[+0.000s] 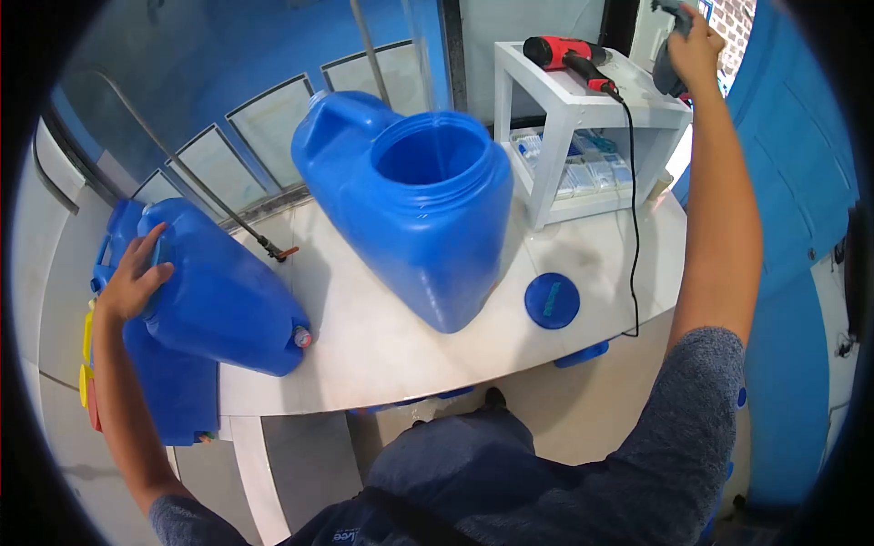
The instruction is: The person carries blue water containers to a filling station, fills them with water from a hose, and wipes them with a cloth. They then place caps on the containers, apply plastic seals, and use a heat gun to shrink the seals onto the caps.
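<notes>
At the left, my left hand (137, 278) is on the handle of a blue plastic water jug (228, 291), its fingers curled over the top. The jug leans, with a small spigot (301, 337) at its lower right corner. My right hand (699, 55) is raised at the upper right, closed around a dark grey object (670, 73) shaped like a spray bottle. A larger blue container (437, 264) stands mid-counter, its wide mouth uncovered and a clear stream falling into it. A round blue lid (552, 301) lies to its right.
A white shelf stand (546, 155) carries a red and black heat gun (569, 56), whose black cord (635, 209) hangs over the counter edge. Plastic packets (592, 173) fill its lower shelf. A metal pipe with an orange-handled valve (278, 253) reaches between the containers. Another blue jug (173, 391) stands far left.
</notes>
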`<control>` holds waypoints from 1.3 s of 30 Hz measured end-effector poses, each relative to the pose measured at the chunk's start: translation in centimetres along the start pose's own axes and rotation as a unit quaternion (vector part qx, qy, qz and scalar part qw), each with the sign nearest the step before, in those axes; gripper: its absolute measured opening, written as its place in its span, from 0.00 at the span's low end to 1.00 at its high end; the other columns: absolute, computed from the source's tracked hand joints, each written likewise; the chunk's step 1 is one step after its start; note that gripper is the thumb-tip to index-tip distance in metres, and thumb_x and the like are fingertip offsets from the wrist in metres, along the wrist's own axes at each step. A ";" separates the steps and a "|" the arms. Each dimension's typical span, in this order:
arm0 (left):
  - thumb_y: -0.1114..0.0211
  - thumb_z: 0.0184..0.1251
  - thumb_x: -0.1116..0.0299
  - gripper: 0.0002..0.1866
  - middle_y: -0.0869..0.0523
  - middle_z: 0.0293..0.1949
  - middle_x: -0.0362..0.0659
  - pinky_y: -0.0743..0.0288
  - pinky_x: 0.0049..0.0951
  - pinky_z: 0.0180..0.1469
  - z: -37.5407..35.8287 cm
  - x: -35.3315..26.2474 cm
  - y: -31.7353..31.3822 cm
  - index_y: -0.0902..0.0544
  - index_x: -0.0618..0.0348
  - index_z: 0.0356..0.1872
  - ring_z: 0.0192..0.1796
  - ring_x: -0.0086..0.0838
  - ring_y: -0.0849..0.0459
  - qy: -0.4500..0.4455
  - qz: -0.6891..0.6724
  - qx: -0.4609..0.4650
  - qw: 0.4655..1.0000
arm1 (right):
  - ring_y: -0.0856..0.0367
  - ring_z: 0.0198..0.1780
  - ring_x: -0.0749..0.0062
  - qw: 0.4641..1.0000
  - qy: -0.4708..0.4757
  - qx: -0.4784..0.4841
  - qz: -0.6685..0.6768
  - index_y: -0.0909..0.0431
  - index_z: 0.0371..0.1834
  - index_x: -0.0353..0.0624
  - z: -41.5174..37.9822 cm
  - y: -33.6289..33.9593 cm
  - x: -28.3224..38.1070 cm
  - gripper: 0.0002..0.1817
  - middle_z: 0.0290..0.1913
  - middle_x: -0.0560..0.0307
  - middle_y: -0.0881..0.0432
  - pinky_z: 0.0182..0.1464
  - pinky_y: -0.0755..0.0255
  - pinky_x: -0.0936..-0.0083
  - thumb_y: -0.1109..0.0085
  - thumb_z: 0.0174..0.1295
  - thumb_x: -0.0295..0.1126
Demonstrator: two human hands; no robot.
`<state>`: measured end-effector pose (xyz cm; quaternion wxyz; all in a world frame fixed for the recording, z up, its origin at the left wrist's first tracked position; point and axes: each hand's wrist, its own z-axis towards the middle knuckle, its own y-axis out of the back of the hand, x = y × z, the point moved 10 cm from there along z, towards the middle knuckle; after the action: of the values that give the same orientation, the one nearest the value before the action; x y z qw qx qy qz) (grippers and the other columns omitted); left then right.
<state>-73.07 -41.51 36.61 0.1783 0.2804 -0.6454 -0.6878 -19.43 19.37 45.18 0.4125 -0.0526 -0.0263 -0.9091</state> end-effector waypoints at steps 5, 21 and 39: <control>0.53 0.69 0.31 0.42 0.33 0.73 0.58 0.31 0.48 0.69 0.6 4.2 0.1 0.39 0.42 0.79 0.69 0.54 0.28 0.233 0.158 0.022 0.959 | 0.24 0.62 0.36 0.941 0.052 0.285 -0.175 0.27 0.68 0.57 -6.4 -7.0 -5.4 0.30 0.68 0.34 0.32 0.65 0.30 0.53 0.45 0.59 0.28; 0.57 0.75 0.32 0.42 0.25 0.67 0.61 0.31 0.42 0.69 0.4 14.9 1.7 0.41 0.52 0.79 0.68 0.51 0.25 0.165 0.075 -0.075 0.981 | 0.14 0.47 0.54 0.806 -0.002 0.589 0.060 0.10 0.39 0.48 -36.6 -13.6 3.8 0.08 0.43 0.46 0.12 0.52 0.22 0.59 0.34 0.59 0.34; 0.17 0.46 0.52 0.35 0.15 0.50 0.51 0.23 0.42 0.53 -9.0 -28.9 -14.7 0.18 0.63 0.52 0.51 0.46 0.15 -0.381 -0.225 -0.121 0.889 | 0.28 0.32 0.91 0.503 -0.473 0.437 0.575 0.22 0.52 0.37 -29.4 14.0 27.4 0.08 0.38 0.64 0.19 0.31 0.36 0.89 0.46 0.73 0.25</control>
<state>-43.30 -29.58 26.52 -0.2083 0.1108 -0.4950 -0.8362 -29.01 -12.99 19.27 0.7413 -0.2915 -0.5759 -0.1840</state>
